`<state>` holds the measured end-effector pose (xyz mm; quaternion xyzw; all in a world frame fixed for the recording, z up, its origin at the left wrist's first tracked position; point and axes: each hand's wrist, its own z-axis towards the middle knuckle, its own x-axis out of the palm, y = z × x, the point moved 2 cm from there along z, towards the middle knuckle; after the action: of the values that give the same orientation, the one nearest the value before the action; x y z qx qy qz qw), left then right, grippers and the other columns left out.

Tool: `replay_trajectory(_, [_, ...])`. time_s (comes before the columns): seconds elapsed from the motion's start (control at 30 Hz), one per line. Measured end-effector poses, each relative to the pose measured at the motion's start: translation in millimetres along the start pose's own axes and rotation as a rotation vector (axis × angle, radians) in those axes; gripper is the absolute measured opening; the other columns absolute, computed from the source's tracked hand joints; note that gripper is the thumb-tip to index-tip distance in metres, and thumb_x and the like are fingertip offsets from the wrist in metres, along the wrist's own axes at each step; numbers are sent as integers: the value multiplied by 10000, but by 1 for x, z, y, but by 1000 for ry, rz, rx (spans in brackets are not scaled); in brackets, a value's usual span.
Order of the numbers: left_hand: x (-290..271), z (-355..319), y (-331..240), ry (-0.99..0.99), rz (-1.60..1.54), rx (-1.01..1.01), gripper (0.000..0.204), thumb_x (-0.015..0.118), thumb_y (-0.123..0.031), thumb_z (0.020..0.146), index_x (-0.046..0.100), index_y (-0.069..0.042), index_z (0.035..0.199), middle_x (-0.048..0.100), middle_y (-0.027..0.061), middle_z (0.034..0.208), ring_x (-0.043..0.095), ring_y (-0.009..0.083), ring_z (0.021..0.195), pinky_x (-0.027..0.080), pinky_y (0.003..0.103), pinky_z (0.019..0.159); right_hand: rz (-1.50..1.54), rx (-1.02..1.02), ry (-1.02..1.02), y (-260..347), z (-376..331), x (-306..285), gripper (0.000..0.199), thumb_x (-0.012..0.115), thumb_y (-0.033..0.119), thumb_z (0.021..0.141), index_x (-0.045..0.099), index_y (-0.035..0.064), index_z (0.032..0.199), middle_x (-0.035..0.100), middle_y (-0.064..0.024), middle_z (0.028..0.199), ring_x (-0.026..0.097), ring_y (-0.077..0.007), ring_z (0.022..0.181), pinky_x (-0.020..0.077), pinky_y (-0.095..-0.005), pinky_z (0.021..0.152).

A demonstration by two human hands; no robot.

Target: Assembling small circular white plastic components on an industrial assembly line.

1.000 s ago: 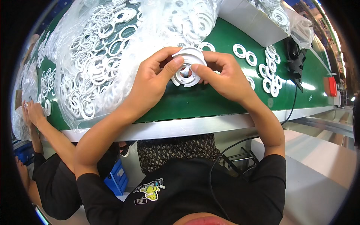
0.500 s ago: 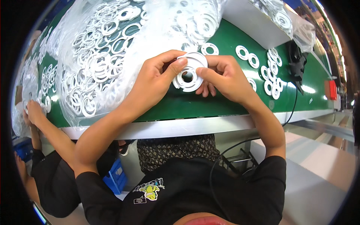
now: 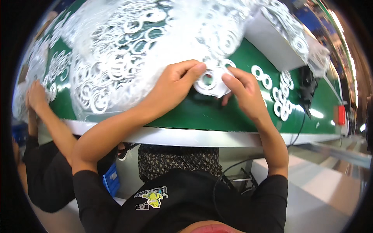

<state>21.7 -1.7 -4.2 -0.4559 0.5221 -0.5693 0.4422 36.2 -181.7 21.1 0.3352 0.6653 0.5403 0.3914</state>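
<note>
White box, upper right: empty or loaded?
Loaded: white rings show heaped behind the near wall of the white box. How deep they go, cannot tell; the wall hides it.

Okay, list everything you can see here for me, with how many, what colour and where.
Round part: one, white, between both hands
Bagged rings: too many to count, white, left and centre
Plastic sheeting: amount unclear, clear, over those rings
Loose rings: about a dozen, white, right side
Box: one, pale, upper right, holding white parts
Wrapped bundle: one, black, far right
Red object: one, red, right end
Table: one, green, silver edge
Cable: at least one, black, lower right
Bin: at least one, blue, lower left
Co-worker: one, black clothing, left
Shirt: one, black, bottom
Left hand; right hand: one each, bare, centre
</note>
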Motion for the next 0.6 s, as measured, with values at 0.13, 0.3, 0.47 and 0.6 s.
replay_trajectory(0.13, [3, -5, -9, 103, 179, -4, 295, 530, -241, 950, 650, 28, 927, 605, 19, 769, 485, 57, 735, 402, 219, 669, -194, -154, -64, 3, 0, -3, 244, 582, 230, 877, 611, -9, 834, 537, -24, 643, 445, -72, 563, 365, -238, 505])
replay_trajectory(0.3, [6, -2, -7, 125, 169, 11, 279, 546, -226, 946, 656, 29, 935, 622, 21, 792, 506, 63, 757, 409, 217, 690, -279, -225, -45, -3, -1, -4, 221, 569, 205, 880, 604, -5, 822, 524, -16, 637, 431, -69, 578, 355, -232, 530])
replay_trajectory(0.47, [5, 3, -6, 169, -66, -82, 259, 556, -204, 943, 640, 38, 985, 640, 41, 839, 542, 66, 811, 438, 221, 742, -258, -318, -110, -4, 4, -5, 218, 586, 220, 850, 616, 7, 818, 552, -62, 616, 449, -96, 539, 358, -258, 493])
replay_trajectory(0.6, [8, 2, -17, 152, -258, -82, 253, 561, -171, 938, 622, 53, 1037, 664, 65, 908, 582, 87, 879, 462, 235, 820, -210, -392, -184, 2, 3, -7, 200, 599, 206, 839, 609, 6, 839, 568, -74, 649, 473, -103, 571, 372, -257, 516])
